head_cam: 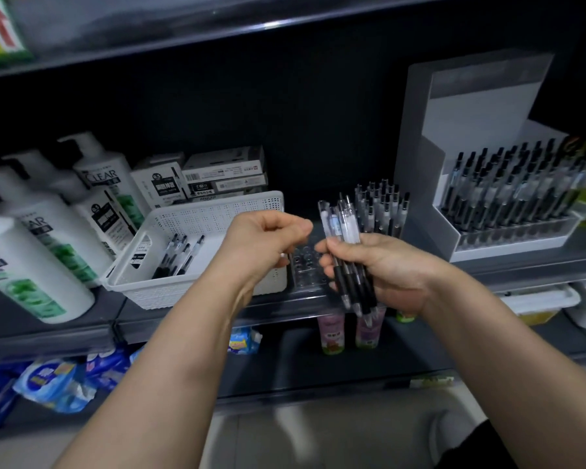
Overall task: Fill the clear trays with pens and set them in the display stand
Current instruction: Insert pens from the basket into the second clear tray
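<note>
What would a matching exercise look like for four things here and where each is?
Things: 1 bunch of black-and-clear pens; 2 white perforated plastic basket; 3 white pump shampoo bottles; 4 grey-and-white display stand.
Places: A far left of shelf; B far right of shelf; C gripped in the right hand; D mid-shelf, holding a few loose pens.
Pairs: 1-C, 2-D, 3-A, 4-B.

The clear tray (pixel 304 265) is mostly hidden; shampoo bottles (pixel 31 252) look blurred.

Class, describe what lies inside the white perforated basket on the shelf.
Several black pens lie loose in the white basket, beside a flat labelled carton. The left hand covers its right end, so anything there is hidden.
</note>
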